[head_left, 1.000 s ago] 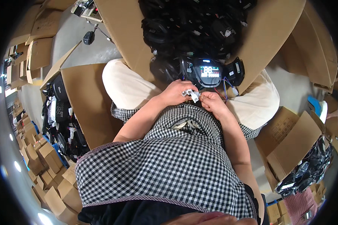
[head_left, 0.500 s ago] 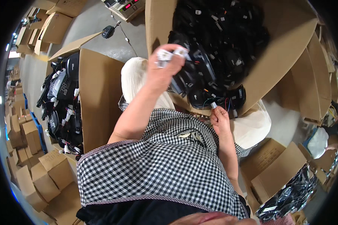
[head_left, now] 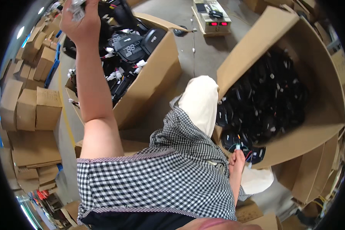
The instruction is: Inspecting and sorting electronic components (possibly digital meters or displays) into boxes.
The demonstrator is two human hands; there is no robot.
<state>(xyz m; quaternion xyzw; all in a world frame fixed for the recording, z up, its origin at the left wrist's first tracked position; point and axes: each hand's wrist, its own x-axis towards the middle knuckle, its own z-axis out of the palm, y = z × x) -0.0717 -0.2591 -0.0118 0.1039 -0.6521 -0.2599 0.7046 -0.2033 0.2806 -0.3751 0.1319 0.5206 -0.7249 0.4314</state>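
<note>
My left hand (head_left: 82, 25) is raised at the upper left over a cardboard box (head_left: 157, 76). Its fingers are closed on whitish connectors (head_left: 77, 12), blurred and partly cut off by the picture's edge. Below and beside it, black display units (head_left: 130, 46) with wires and white plugs fill that box. Down at the right, my right hand (head_left: 237, 161) pinches a white wire connector (head_left: 238, 147). Thin coloured wires run from there toward a black unit (head_left: 258, 154) at the near edge of a second, large box (head_left: 314, 143).
Many dark units (head_left: 272, 88) lie heaped inside the large box. Beyond, an instrument with red digits (head_left: 216, 23) stands on the floor, with a cable (head_left: 193, 57) nearby. Stacked cartons (head_left: 48, 107) line the left side. My white-covered knee (head_left: 199, 99) is between the boxes.
My left hand has swung from the large box up and left over the other box, still holding the connectors. My view has turned left. The right hand keeps its pinch on the connector.
</note>
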